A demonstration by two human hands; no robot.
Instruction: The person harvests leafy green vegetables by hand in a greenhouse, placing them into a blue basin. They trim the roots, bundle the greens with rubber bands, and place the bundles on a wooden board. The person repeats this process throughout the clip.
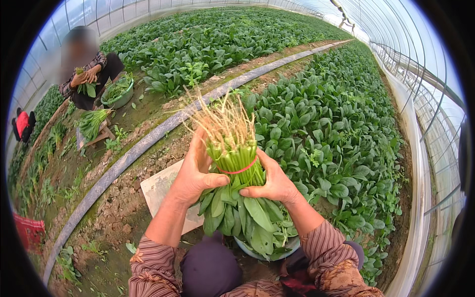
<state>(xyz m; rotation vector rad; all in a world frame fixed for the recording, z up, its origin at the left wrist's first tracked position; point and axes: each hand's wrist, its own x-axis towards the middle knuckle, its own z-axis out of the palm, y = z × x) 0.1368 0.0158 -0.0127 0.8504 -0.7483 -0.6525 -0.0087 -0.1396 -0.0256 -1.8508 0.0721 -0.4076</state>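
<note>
My left hand (198, 170) and my right hand (272, 180) hold a bunch of spinach-like leafy greens (237, 163) between them, one at each side. Pale, stringy roots point up and away from me, and broad green leaves hang down toward my lap. A red band (239, 170) circles the green stems just above my thumbs. Below the bunch, between my forearms, a light-blue basin (252, 253) holds more greens, partly hidden by the leaves. Behind my left wrist lies a pale flat board (157, 187) on the soil.
A grey hose (122, 165) curves along the path at left. Beyond it a co-worker (87, 78) squats with greens in both hands, near a green basin (120, 97) and a low wooden stand (102, 136) bearing greens. Planted beds (334, 148) stretch along the plastic tunnel wall (415, 208). Red mesh (28, 232) lies far left.
</note>
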